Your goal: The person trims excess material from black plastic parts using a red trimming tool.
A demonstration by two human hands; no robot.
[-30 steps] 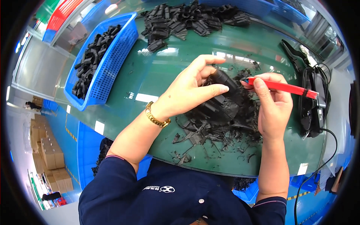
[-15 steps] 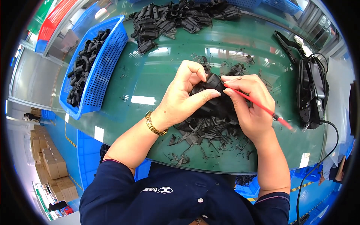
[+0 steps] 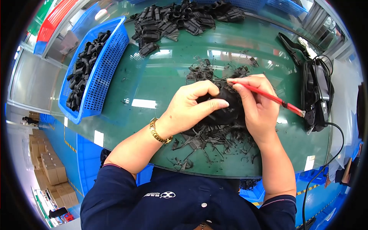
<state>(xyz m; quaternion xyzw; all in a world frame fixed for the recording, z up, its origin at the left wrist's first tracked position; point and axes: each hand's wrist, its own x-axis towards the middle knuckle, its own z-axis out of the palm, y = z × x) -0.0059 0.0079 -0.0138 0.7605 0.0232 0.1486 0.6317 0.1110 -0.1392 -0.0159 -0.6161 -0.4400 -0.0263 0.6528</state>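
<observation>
Near the middle of the table, my left hand pinches a black moulded part between thumb and curled fingers. The part's outline is partly lost against dark pieces behind it. My right hand grips a slim red pen-shaped tool with a dark band. The tool's rear end points right; its working tip is hidden at the fingertips, close to the part. Below and behind both hands lie black plastic scraps, thin and stringy.
At the left stands a blue perforated basket of black tubular pieces. A heap of black parts lies at the far side. On the right rests a black bag-like item, with a cable running over the table edge.
Both hands have shifted slightly, opening a view of scraps beyond them. The red tool has swung up and right at its rear end, lying flatter. The black part has turned or dropped lower.
</observation>
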